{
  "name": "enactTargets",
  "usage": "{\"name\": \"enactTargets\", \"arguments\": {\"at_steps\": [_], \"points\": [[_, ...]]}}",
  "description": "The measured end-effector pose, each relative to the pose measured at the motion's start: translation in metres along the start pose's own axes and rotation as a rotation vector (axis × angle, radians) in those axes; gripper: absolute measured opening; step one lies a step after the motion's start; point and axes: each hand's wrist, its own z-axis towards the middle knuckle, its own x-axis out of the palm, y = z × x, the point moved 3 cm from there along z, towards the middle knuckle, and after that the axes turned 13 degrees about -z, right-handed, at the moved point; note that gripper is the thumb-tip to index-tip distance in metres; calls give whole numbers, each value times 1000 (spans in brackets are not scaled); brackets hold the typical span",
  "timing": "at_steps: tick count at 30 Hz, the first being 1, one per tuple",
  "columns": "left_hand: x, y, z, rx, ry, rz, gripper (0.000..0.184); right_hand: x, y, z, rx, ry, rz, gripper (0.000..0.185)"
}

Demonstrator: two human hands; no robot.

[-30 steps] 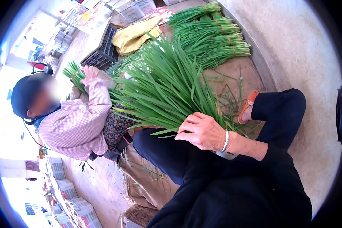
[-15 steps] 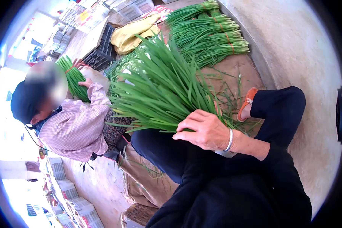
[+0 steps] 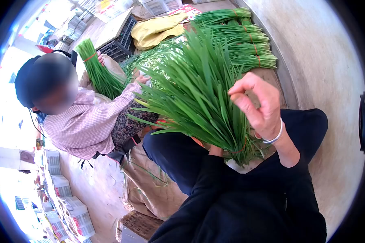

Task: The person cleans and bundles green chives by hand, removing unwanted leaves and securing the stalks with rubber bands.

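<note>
A large bundle of long green leaves stands fanned out above my lap, with a red band round its narrow lower end. My right hand, with a silver bracelet at its wrist, is raised beside the bundle's right edge. Its thumb and forefinger are pinched together; anything between them is too small to make out. Of my left hand only the wrist shows, at the lower left of the bundle; the leaves hide its fingers.
Several banded bundles lie at the back. A co-worker at the left holds another banded bundle. Behind are a yellow sack, loose leaves and a dark crate. A wooden block is at the bottom.
My right hand has risen from the lower leaves to the bundle's right side. The bundle's banded end and my left wrist now show. The co-worker's bundle has turned, and one of their hands has left it.
</note>
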Motion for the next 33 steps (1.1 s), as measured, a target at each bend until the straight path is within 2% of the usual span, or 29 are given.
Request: {"name": "enactTargets", "arguments": {"at_steps": [2,15,19,21,23,25,29,31,33], "points": [[0,0,2,6,0,-7,34,-7,0,11,64,-3,12,4],[12,-1,10,9,7,-31,34,-1,4,55,128,67,47,4],[14,-4,14,9,13,-39,34,5,14,65,70,79,-25,3],[15,-3,16,2,19,-41,34,8,20,71,-39,59,-131,7],[14,-2,19,-4,28,-50,34,8,15,70,-31,59,-101,7],[14,-2,20,-7,32,-52,34,12,10,68,-13,267,-157,10],[16,3,26,-16,40,-70,34,12,-11,55,168,344,-267,7],[16,3,29,-12,42,-71,34,13,-20,51,175,305,-237,12],[17,4,31,-17,52,-72,34,9,-26,51,244,363,-277,16]]}}
